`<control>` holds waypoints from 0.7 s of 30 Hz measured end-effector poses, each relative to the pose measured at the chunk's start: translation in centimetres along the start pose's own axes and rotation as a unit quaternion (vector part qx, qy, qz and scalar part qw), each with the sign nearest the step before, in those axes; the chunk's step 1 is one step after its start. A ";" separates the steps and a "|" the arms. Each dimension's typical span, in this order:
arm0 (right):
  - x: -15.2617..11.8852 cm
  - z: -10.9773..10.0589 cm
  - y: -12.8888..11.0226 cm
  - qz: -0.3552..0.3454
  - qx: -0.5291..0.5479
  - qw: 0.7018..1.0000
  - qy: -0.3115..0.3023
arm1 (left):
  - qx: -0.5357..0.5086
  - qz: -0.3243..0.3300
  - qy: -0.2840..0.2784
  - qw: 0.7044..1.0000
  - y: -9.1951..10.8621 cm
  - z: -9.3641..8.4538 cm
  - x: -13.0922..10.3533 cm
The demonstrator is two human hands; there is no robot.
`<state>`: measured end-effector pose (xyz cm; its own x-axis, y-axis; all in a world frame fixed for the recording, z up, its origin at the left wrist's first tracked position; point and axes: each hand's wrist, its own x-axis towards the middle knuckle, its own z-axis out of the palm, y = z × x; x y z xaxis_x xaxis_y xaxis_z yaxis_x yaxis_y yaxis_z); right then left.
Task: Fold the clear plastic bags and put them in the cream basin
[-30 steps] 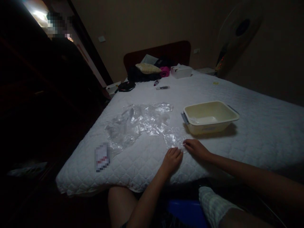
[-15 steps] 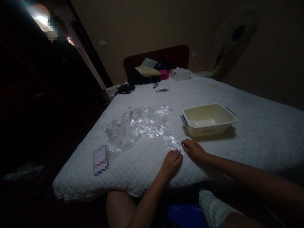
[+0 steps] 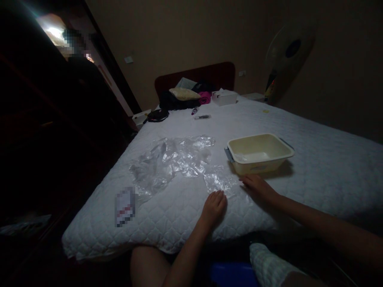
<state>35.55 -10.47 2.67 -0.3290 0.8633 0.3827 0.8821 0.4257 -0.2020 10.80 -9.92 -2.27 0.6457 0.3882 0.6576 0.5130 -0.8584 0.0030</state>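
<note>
Clear crinkled plastic bags (image 3: 175,161) lie spread over the white quilted bed cover. A smaller clear plastic bag (image 3: 217,179) at their right end reaches toward my hands. My left hand (image 3: 214,205) rests palm down at its near edge, fingers lying on the cover. To the right, my right hand (image 3: 259,187) is held low in front of a cream plastic basin (image 3: 260,167), fingers stretched out to the left and nothing visible in them. The basin has grey handles, and a bit of clear plastic (image 3: 241,156) lies inside it.
A blurred-out card or packet (image 3: 125,207) lies at the bed's near left. Farther back are a pen-like item (image 3: 202,117), a black bag (image 3: 158,115), piled cloth (image 3: 179,99) and a tissue box (image 3: 224,97). A fan (image 3: 291,50) stands right; a person (image 3: 89,79) stands left.
My right hand has moved right, away from the small bag and my left hand, to just before the basin. My left hand stays nearly in place. The view has shifted slightly.
</note>
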 end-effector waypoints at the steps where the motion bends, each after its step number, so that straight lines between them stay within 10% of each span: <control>1: -0.7 -0.1 0.6 -0.022 -0.020 1.000 0.000 | 0.002 0.004 0.005 1.000 0.0 0.0 0.1; 9: -4.2 1.3 2.3 -0.143 -0.030 0.989 -0.036 | -0.031 -0.005 -0.073 0.997 1.3 0.3 1.2; 21: -3.4 2.2 0.5 -0.144 -0.022 0.989 -0.039 | -0.050 -0.035 -0.125 0.990 1.7 0.6 0.8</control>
<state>36.38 -12.54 -0.76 -0.5923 0.7272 0.3469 0.7611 0.6463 -0.0554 12.49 -10.91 -2.18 0.7370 0.5082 0.4456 0.5112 -0.8504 0.1244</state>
